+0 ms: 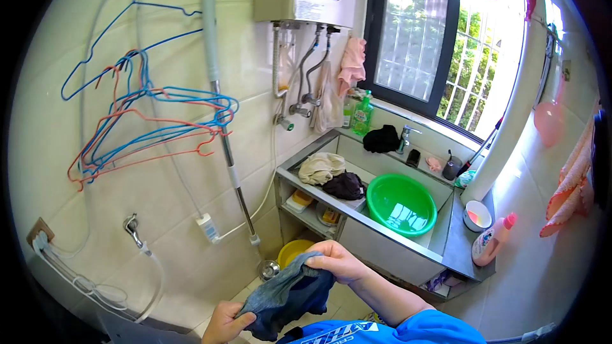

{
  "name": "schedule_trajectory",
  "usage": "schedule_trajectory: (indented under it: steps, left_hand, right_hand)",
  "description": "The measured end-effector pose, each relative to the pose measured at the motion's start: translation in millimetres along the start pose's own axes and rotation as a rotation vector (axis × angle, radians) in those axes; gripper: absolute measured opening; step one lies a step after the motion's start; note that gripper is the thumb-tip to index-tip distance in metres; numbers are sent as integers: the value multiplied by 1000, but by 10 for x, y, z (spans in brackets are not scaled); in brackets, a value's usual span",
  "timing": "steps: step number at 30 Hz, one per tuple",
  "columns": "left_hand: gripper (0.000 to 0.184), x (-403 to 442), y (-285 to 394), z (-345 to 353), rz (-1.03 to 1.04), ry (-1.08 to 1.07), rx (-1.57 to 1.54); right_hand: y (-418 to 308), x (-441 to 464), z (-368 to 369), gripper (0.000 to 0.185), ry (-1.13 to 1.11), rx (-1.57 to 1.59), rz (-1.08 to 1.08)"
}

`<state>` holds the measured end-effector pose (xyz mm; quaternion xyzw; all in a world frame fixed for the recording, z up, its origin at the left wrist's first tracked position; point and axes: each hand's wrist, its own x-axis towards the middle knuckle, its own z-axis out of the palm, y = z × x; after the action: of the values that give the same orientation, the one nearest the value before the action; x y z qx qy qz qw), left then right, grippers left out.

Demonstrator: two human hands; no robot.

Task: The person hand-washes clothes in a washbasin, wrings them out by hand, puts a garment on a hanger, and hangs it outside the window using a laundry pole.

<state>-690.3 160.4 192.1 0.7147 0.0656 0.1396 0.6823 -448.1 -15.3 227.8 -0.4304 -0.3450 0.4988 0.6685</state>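
A blue-grey cloth garment (290,296) hangs stretched between my two hands, low in the view in front of my body. My left hand (226,323) pinches its lower left edge, thumb on top. My right hand (336,262) is closed on its upper right corner. The garment's exact kind is hard to tell from its folds. Beyond my right hand stands a sink (411,249) holding a green basin (403,207) with water in it. Beside the basin lie a cream cloth (320,167) and a dark cloth (345,186).
Blue and red hangers (150,114) hang on the left wall near a metal pole (228,146). A yellow basin (293,253) sits on the floor. On the sink's ledges are a faucet (406,139), a black cloth (382,139), a green bottle (363,116) and a pink bottle (493,242).
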Motion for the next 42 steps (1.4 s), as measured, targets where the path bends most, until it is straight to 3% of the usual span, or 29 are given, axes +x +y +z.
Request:
schedule_trajectory:
  steps: [7,9,10,12,13,15,16,17,18,19,21,22,24,25,27,29,32,35,36,39,40,42]
  left_hand:
    - [44,261,-174,126,13,55,0]
    - [37,293,-331,83,83,12,39]
    - [39,353,-173,185,64,57,118]
    - [38,509,186,328,-146,-83,453]
    - [36,543,89,262,-119,-2,607]
    - [32,562,398,341,137,320,727]
    - [32,525,532,386,91,343,736]
    - [31,479,653,438,361,390,731]
    - [29,442,697,509,634,428,716]
    - [29,481,468,553,715,382,495]
    - [27,735,165,426,152,107,671]
    - [27,646,165,441,121,119,666]
    - [26,696,193,389,103,247,207]
    - [26,626,256,393,62,251,193]
    - [26,639,345,283,160,250,52]
    - [29,664,360,163,143,278,73]
    - [34,692,300,53,71,138,263]
    - [30,656,-20,-37,-493,111,-108]
    - [30,647,-146,-28,-497,118,-109]
    - [18,655,-541,93,-462,-254,539]
    - [18,615,-604,79,-464,-252,540]
    - [18,525,-710,63,-372,-49,917]
  right_hand:
    - [-89,-74,-302,25,-3,44,8]
    - [-148,-87,-331,25,98,71,1]
    - [-157,-85,-386,25,98,54,-12]
    - [-228,-66,-463,21,167,-23,-30]
    - [-309,-70,-439,20,212,-73,-43]
    - [-519,-138,-351,18,234,-619,-327]
    - [-609,-199,-329,18,160,-723,-570]
    - [-653,-222,-315,18,90,-816,-817]
    - [-632,-179,-300,19,-55,-497,-870]
    - [-556,-77,-397,26,-75,-443,-823]
    - [-380,191,-579,35,177,-951,-229]
    - [-303,223,-627,40,255,-859,-99]
    - [-351,191,-709,36,205,-783,-116]
    - [-320,152,-700,35,184,-743,-75]
    - [-419,266,-658,27,227,-224,-25]
    - [-486,377,-639,26,202,-204,-117]
    - [-529,475,-562,27,133,-310,-146]
    - [-461,536,-469,26,31,-280,-163]
    - [-417,558,-399,26,-8,-266,-175]
    - [-329,651,-295,29,-185,-427,-198]
    - [-316,654,-267,30,-207,-504,-201]
    - [-292,633,-208,31,-236,-583,-199]
